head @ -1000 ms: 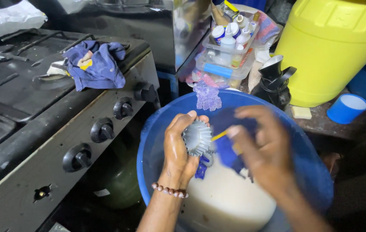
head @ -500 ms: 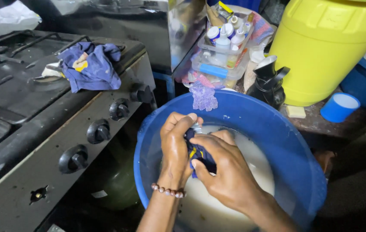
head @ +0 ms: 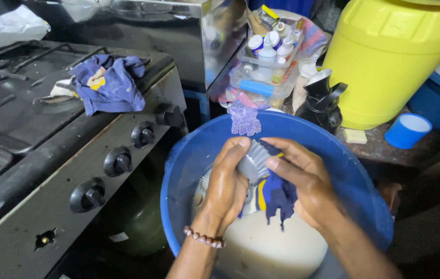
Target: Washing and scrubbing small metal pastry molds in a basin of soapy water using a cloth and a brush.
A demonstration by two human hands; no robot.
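Here, ribbed metal cup (head: pixel 253 161), wet blue cloth (head: pixel 276 194), both hands.

My left hand (head: pixel 227 188) and right hand (head: pixel 302 186) meet over the round blue plastic basin (head: pixel 354 181); the black metal stove (head: pixel 49 170) lies left, the tall yellow plastic drum (head: pixel 390 57) behind right.

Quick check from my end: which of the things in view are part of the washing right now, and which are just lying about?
In use:
left hand
right hand
ribbed grey piece, held by the left hand
blue cloth, pressed on it by the right hand
blue basin of milky water

Lying about:
rag on the stove
yellow drum
black jug
small blue cup
tub of bottles
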